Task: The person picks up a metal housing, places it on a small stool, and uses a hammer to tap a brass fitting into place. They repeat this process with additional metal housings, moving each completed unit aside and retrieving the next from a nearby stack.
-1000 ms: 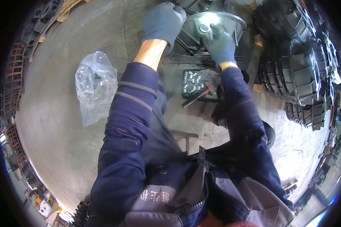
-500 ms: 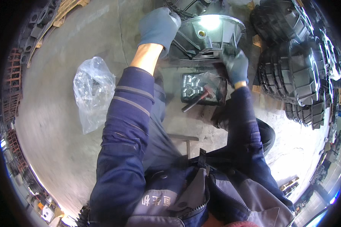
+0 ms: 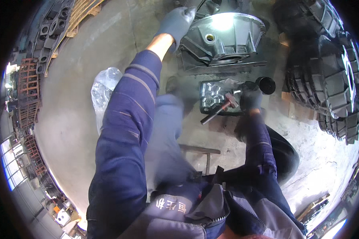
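My left hand, in a grey-blue glove, is closed beside the left rim of a grey cast-metal housing. Whatever its curled fingers hold is hidden. The housing has a round hole with a brass-coloured ring in its side. Down at the right end of a dark tray, my gloved right hand reaches in, its fingers dark and blurred. Small silver metal sleeves lie in the tray. A hammer rests across it, handle toward me. Just right of that hand stands a black round cup.
Large ribbed housings are stacked at the right. A clear plastic bag lies on the floor at left. Close to my legs is a metal bar stand. Cast parts and orange-brown racks line the far left.
My right hand has come down from the housing's lower edge to the tray. My left hand stays by the rim. The black cup now shows, and the whole view has shifted slightly.
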Tool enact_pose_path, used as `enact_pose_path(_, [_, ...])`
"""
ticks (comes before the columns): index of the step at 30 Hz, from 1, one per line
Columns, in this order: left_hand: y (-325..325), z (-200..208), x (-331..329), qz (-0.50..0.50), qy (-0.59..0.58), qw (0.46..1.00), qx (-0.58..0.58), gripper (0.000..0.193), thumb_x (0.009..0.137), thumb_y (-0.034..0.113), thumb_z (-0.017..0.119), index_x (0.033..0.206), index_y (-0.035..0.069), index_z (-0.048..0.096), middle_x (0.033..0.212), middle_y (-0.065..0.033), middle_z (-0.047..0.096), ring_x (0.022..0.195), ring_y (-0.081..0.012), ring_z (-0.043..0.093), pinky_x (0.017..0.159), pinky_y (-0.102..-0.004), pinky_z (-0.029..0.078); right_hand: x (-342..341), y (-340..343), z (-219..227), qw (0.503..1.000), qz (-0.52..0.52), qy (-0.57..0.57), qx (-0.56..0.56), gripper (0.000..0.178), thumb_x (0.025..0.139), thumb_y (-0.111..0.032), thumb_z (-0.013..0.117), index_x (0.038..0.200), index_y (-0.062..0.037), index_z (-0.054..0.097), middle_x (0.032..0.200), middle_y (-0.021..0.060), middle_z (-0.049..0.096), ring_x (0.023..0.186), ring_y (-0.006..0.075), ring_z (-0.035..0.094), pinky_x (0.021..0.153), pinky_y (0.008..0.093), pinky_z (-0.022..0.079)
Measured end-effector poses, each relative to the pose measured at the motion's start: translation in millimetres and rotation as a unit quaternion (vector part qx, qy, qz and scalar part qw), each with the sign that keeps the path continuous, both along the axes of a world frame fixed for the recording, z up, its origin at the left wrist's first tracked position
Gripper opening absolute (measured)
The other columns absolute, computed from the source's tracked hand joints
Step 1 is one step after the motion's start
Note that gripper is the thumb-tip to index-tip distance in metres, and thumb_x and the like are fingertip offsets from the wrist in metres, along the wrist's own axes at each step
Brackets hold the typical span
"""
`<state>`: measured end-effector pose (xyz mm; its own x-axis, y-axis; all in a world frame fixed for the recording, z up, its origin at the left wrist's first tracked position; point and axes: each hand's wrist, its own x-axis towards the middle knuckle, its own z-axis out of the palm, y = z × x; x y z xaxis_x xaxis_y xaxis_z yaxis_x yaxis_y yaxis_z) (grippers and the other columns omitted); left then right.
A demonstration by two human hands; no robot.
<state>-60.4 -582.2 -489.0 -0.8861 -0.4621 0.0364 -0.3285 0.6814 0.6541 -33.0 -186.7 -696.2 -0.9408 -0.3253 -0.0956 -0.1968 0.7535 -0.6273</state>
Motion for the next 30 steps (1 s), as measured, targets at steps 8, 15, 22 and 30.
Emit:
enact_pose_path(8, [7,-62,-50,-0.127,-0.035,0.979,0.154,0.053,0.107,0.042,0.056,0.119,-0.008,0.068,0.093,-0.0061,0.071,0.091,-0.0117,0.060,0.080,-0.0301,0.049,-7,-47,-44,0.811,-0.199,-0.363,-0.412,0.043,0.099,-0.022,0.068,0.133,0.0020,0.061,0.111,0.0054,0.074,0.093,0.0202,0.070,0.080,0.0353,0.059])
enact_pose_path(15, [25,-32,-34,-0.147,-0.071,0.980,0.113,0.036,0.109,0.026,0.056,0.112,-0.007,0.068,0.075,-0.0071,0.066,0.078,-0.0086,0.060,0.068,-0.0311,0.051,-33,-102,38,0.986,-0.068,-0.148,-0.039,0.036,0.091,-0.018,0.067,0.123,-0.0002,0.062,0.104,0.0151,0.074,0.090,0.0291,0.073,0.077,0.0412,0.058])
enact_pose_path(22, [21,-24,-53,-0.214,0.049,0.973,0.072,0.022,0.085,0.025,0.074,0.080,0.004,0.069,0.063,-0.0136,0.062,0.059,-0.0306,0.066,0.055,-0.0401,0.050,-38,-142,75,0.808,-0.258,-0.290,-0.443,0.062,0.096,-0.035,0.064,0.148,-0.0053,0.048,0.138,0.0167,0.061,0.119,0.0336,0.064,0.100,0.0481,0.054])
enact_pose_path(30, [11,-25,-52,-0.225,-0.002,0.969,0.105,0.026,0.081,0.036,0.074,0.084,0.010,0.074,0.074,-0.0102,0.070,0.064,-0.0297,0.069,0.062,-0.0419,0.055,6,-133,49,0.478,-0.445,-0.400,-0.643,0.068,0.104,-0.061,0.038,0.152,-0.0134,0.047,0.150,0.0135,0.052,0.131,0.0332,0.057,0.114,0.0519,0.045])
